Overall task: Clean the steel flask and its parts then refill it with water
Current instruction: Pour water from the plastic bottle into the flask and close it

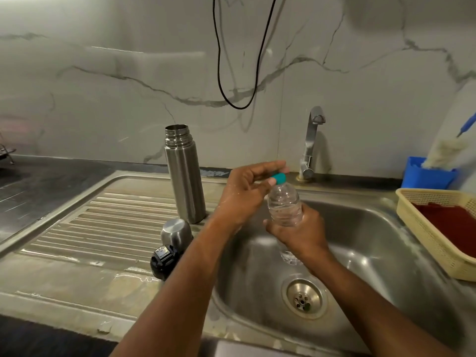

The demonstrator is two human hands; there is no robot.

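Observation:
The steel flask (185, 173) stands upright and uncapped on the ribbed drainboard (103, 228), left of the basin. Its steel cup lid (176, 231) lies upside down in front of it, and the black stopper (163, 260) sits just nearer. Over the sink basin (360, 240) my right hand (298, 234) grips a clear plastic water bottle (284, 204) around its middle, holding it upright. My left hand (247, 194) pinches the bottle's teal cap (279, 178) between thumb and fingertips.
A steel tap (311, 140) rises behind the basin, with no water running. A yellow plastic basket (435, 235) with a red cloth sits at the right, a blue holder (427, 176) with a brush behind it. A black cable (239, 105) hangs against the marble wall.

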